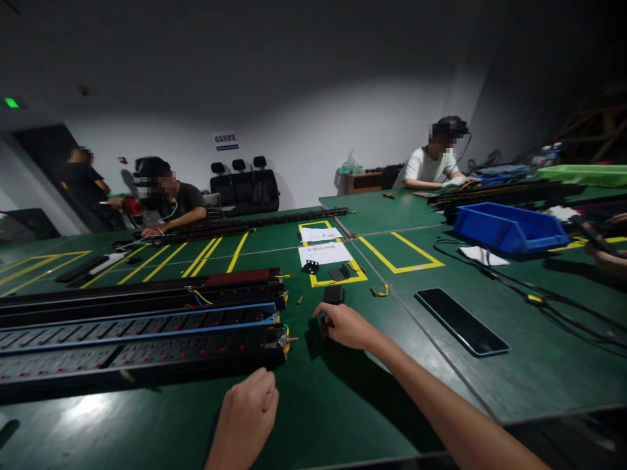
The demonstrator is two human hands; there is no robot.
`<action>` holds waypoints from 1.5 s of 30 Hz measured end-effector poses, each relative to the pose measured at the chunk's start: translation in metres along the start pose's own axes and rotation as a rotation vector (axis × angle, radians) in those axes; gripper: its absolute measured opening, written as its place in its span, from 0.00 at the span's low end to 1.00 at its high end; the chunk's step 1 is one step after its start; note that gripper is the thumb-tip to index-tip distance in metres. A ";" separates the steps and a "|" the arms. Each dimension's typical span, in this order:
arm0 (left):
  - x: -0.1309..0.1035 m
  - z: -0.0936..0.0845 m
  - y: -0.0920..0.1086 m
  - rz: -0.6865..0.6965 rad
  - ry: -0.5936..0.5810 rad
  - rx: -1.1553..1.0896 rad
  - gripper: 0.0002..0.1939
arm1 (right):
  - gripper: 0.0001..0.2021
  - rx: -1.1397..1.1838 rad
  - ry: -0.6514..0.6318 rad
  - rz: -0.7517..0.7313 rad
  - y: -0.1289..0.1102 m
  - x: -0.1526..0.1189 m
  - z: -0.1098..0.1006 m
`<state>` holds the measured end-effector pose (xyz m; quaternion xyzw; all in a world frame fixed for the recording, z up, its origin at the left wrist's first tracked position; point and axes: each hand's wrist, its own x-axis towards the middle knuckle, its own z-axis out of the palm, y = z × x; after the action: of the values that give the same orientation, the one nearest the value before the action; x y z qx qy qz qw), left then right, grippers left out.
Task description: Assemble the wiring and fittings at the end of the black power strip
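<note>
Black boxy part point(334, 295) sits just past the right hand point(345, 325), fingers curled; can't tell if they're pinching anything. Left hand point(249, 414) is balled up near the ends of long black red-dotted strips point(196, 344). Smooth green tabletop point(398, 313) stretches rightward to a flat black-screened phone point(463, 321).

Across from me the wall point(304, 163) is pale low down and fades into gloom above. Black seats point(243, 189) stand near it under a small sign point(226, 139), a brown cabinet point(363, 183) to their right. Far left, a green light point(12, 102) glows near a dark doorway point(42, 147); far right, what may be wooden shelving point(595, 124) sits in shadow.
</note>
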<state>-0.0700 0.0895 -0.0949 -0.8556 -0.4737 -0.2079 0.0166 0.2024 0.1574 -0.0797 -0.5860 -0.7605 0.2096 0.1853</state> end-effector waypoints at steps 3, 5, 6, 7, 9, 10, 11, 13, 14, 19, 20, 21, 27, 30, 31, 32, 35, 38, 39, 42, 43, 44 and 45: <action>-0.001 0.000 0.000 -0.001 -0.007 0.002 0.13 | 0.19 -0.009 0.006 -0.016 0.000 0.000 0.001; -0.001 0.001 0.000 0.006 -0.007 0.014 0.13 | 0.19 -0.017 0.010 -0.024 -0.001 0.000 0.001; -0.001 0.001 0.000 0.011 -0.006 0.022 0.13 | 0.19 -0.020 0.010 -0.026 -0.001 -0.001 0.001; -0.001 0.001 -0.001 0.016 -0.007 0.030 0.13 | 0.19 -0.023 0.011 -0.029 -0.001 -0.001 0.001; 0.000 0.001 -0.001 0.019 -0.008 0.040 0.13 | 0.19 -0.037 0.012 -0.040 -0.003 -0.002 0.000; 0.000 0.001 -0.001 0.019 -0.006 0.041 0.13 | 0.19 -0.049 0.013 -0.046 -0.004 -0.003 -0.001; 0.000 0.001 -0.001 0.019 -0.002 0.040 0.13 | 0.19 -0.061 0.014 -0.050 -0.005 -0.003 -0.001; 0.000 0.002 -0.002 0.019 0.009 0.034 0.14 | 0.19 -0.080 0.014 -0.054 -0.007 -0.005 -0.003; 0.000 0.002 -0.002 0.020 0.010 0.030 0.14 | 0.19 -0.084 0.014 -0.053 -0.008 -0.005 -0.004; -0.001 0.005 -0.005 0.024 0.008 0.034 0.14 | 0.19 -0.111 0.009 -0.034 -0.012 -0.006 -0.006; -0.001 0.006 -0.005 0.026 0.012 0.036 0.14 | 0.19 -0.119 0.009 -0.032 -0.012 -0.006 -0.006; -0.001 0.006 -0.006 0.027 0.018 0.036 0.14 | 0.19 -0.125 0.008 -0.032 -0.013 -0.006 -0.005; -0.001 0.006 -0.005 0.034 0.029 0.023 0.14 | 0.19 -0.135 -0.003 -0.073 -0.017 -0.008 -0.003; -0.001 0.005 -0.004 0.032 0.029 0.017 0.14 | 0.19 -0.139 -0.012 -0.105 -0.018 -0.009 -0.004; -0.001 0.005 -0.004 0.032 0.030 0.012 0.14 | 0.19 -0.139 -0.015 -0.112 -0.019 -0.010 -0.005; -0.001 0.004 -0.003 0.031 0.030 0.007 0.14 | 0.19 -0.136 -0.018 -0.120 -0.019 -0.010 -0.005; -0.001 0.004 -0.003 0.030 0.030 -0.005 0.14 | 0.20 -0.115 -0.025 -0.140 -0.020 -0.010 -0.004; -0.001 0.003 -0.003 0.021 0.012 0.002 0.14 | 0.20 -0.107 -0.028 -0.142 -0.021 -0.010 -0.002; -0.001 0.003 -0.003 0.017 0.003 0.008 0.14 | 0.20 -0.110 -0.032 -0.140 -0.021 -0.009 -0.001; -0.001 0.003 -0.003 0.012 -0.010 0.025 0.13 | 0.19 -0.120 -0.040 -0.136 -0.021 -0.009 0.002; -0.001 0.003 -0.003 0.013 -0.009 0.028 0.13 | 0.19 -0.121 -0.041 -0.138 -0.020 -0.008 0.003; -0.002 0.003 -0.003 0.014 -0.008 0.030 0.13 | 0.19 -0.120 -0.040 -0.139 -0.020 -0.008 0.004; -0.002 0.003 -0.003 0.015 -0.009 0.029 0.13 | 0.19 -0.118 -0.038 -0.142 -0.019 -0.008 0.005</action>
<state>-0.0719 0.0905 -0.0991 -0.8598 -0.4703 -0.1970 0.0285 0.1863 0.1449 -0.0736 -0.5365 -0.8145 0.1620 0.1502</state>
